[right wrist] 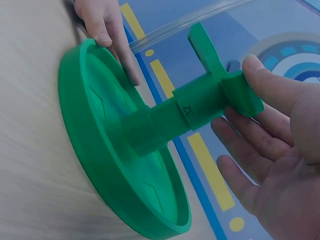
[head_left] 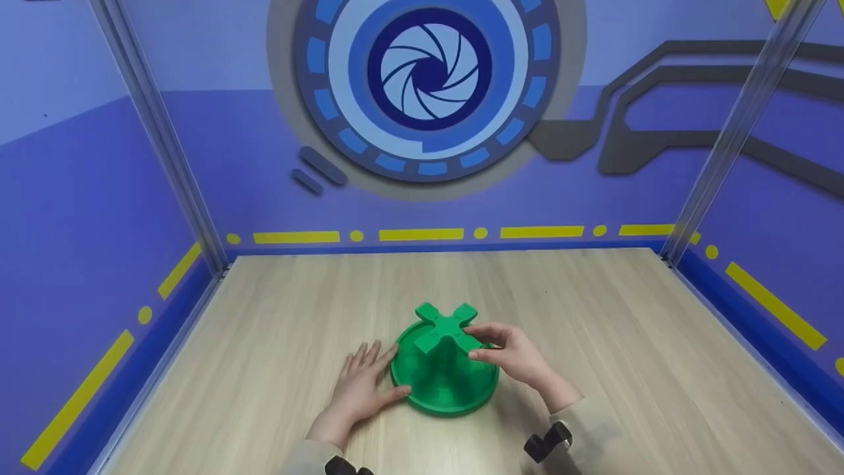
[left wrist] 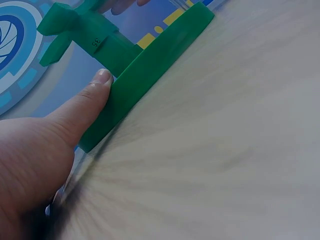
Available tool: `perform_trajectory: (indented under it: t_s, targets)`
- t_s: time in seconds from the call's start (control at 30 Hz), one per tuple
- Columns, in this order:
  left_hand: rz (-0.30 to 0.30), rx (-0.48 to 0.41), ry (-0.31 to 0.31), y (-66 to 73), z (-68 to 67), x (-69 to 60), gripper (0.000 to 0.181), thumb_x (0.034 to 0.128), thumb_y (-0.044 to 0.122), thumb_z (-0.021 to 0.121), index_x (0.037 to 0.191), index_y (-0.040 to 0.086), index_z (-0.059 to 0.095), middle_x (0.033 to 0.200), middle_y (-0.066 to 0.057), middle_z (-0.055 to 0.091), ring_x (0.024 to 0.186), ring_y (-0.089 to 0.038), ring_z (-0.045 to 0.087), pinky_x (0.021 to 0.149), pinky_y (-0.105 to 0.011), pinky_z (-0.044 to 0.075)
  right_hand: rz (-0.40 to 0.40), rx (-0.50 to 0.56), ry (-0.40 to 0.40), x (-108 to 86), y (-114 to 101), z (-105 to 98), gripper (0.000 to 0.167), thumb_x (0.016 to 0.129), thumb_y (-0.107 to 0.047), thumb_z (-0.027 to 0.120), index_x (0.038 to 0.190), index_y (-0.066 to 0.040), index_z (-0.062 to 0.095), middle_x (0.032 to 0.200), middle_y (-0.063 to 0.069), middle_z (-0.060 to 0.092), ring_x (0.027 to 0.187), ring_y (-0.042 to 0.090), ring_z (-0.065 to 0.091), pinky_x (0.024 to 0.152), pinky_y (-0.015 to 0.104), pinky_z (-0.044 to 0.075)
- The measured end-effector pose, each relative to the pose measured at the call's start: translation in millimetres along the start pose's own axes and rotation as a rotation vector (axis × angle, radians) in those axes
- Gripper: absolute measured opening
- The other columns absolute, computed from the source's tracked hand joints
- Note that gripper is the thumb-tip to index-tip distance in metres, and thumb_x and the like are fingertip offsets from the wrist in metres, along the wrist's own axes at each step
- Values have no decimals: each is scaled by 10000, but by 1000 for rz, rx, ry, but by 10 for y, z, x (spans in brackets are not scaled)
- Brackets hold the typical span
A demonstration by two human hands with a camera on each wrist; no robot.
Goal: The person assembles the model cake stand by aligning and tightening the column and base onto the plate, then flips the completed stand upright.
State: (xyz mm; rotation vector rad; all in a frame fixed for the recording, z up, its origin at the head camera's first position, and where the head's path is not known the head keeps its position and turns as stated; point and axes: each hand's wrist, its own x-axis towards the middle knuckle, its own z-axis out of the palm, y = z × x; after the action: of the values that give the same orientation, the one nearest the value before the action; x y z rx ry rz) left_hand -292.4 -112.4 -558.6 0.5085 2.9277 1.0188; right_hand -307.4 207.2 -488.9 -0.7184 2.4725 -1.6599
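Observation:
A green round dish (head_left: pixel 446 408) with a raised rim lies flat on the table. From its middle rises a stepped green post (right wrist: pixel 200 102), marked with small numbers, with a green four-armed cross-shaped top (head_left: pixel 448 326). My right hand (head_left: pixel 517 356) pinches one arm of the cross, thumb on one side and fingers on the other. At the dish's left edge my left hand (head_left: pixel 361 389) has its fingers spread; its thumb (left wrist: pixel 87 102) touches the rim in the left wrist view. Whether the other left fingers press the rim is partly hidden.
The wooden tabletop (head_left: pixel 297 316) runs back to a blue patterned wall (head_left: pixel 395 211). Similar panels (head_left: pixel 99 264) stand on the left and right, with metal posts (head_left: pixel 165 138) at the back corners. Dark straps (head_left: pixel 548 442) sit on both wrists.

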Motion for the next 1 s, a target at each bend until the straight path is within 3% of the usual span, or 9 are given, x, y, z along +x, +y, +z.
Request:
perform_trajectory:
  t_s: [0.13,0.4,0.8,1.0]
  targets:
    - [-1,3,1,-3,2,6,922,863,676,686,1588,178,411,1676,-233,288,1577,-489,152,1284,-674,76,0,-36,35,-8,-28,48,418,938,-221,770,1295,-21,684,1315,203,691,1236,395,642,1057,526,555]
    - [-18,-8,-8,12,-13,-3,919,861,674,693,1591,194,407,1685,-225,272,1584,-481,133,1291,-661,47,3,-28,90,-27,-97,138,433,915,-193,794,1283,7,681,1279,212,698,1179,360,663,987,394,603]
    - [-32,8,-16,21,-8,-7,908,865,664,696,1592,203,406,1686,-221,272,1584,-476,139,1296,-654,54,27,8,186,-38,-158,310,414,857,-149,845,1210,4,689,1221,193,709,1106,310,681,927,367,613]
    - [-25,13,-9,19,-6,-6,910,863,672,691,1588,197,412,1684,-224,275,1582,-480,146,1294,-659,59,31,0,192,-37,-171,326,421,855,-163,850,1203,3,680,1206,188,708,1092,298,683,922,371,611]
